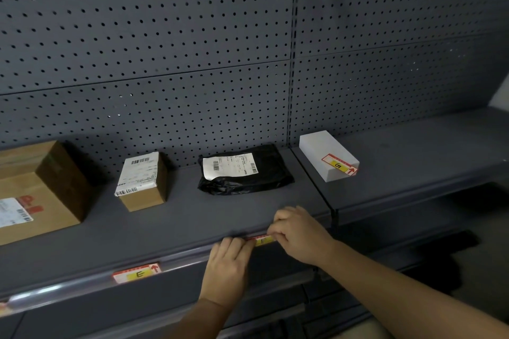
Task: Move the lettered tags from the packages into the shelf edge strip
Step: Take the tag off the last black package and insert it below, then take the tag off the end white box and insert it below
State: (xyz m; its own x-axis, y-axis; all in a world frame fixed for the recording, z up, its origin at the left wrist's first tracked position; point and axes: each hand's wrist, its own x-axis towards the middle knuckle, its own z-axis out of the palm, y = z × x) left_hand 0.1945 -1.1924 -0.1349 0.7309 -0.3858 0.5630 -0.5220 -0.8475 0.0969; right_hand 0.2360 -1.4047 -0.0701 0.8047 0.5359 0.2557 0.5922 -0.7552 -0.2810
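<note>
At the shelf's front edge, the left hand [230, 259] and right hand [298, 231] pinch a red-and-yellow tag [260, 240] between their fingers, seating it into the shelf edge strip [68, 287] below the black mailer [245, 170]; its letter is hidden. Next, judged: press it home, then let go. Leftward in the strip sits the tag marked "E" [137, 272]. Farther back, right, tag "G" [341, 164] lies on the white box [319, 148], still to move.
</note>
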